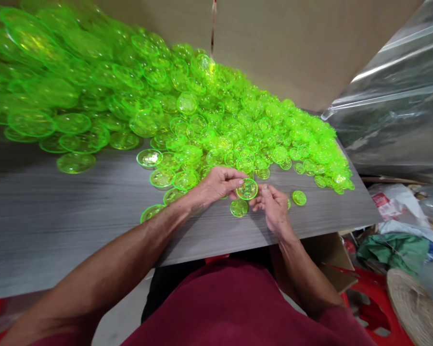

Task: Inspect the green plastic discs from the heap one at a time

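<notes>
A round, see-through neon-green plastic disc [247, 189] with a bright rim is pinched between the thumb and fingers of my left hand [220, 183]. Just to its right, my right hand [274, 206] has its thumb pressed against curled fingers. What those fingers hold, if anything, is too small to make out. Below the held disc, another green disc [238, 208] lies flat on the table. To the right of my right hand sits one more loose disc [299, 197], and part of another shows beside the hand.
A large heap of similar green discs [216, 129] spreads across the grey wood-grain table [94, 206]. Behind it stands a tall brown board [274, 48]. Clear plastic wrapping [393, 105] is at the right, above bags [393, 250], a red stool [370, 307] and a woven round item [414, 307].
</notes>
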A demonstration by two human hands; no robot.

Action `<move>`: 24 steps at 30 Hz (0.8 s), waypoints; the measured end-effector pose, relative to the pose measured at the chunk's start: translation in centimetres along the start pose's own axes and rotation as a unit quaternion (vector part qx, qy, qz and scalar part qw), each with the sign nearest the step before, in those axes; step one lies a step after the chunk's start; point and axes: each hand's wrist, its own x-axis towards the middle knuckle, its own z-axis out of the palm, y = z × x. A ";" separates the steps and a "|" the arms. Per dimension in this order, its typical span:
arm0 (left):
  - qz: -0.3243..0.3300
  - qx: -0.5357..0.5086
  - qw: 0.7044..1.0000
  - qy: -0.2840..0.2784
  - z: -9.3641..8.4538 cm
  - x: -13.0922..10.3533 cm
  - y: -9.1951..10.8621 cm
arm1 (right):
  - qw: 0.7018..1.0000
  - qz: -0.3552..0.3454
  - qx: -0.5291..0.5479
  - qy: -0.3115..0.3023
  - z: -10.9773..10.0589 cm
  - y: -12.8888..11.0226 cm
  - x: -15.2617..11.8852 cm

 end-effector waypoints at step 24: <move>-0.159 -0.249 0.945 0.138 1.5 -0.2 2.7 | 0.959 0.101 0.230 -0.129 -3.2 -1.1 -0.6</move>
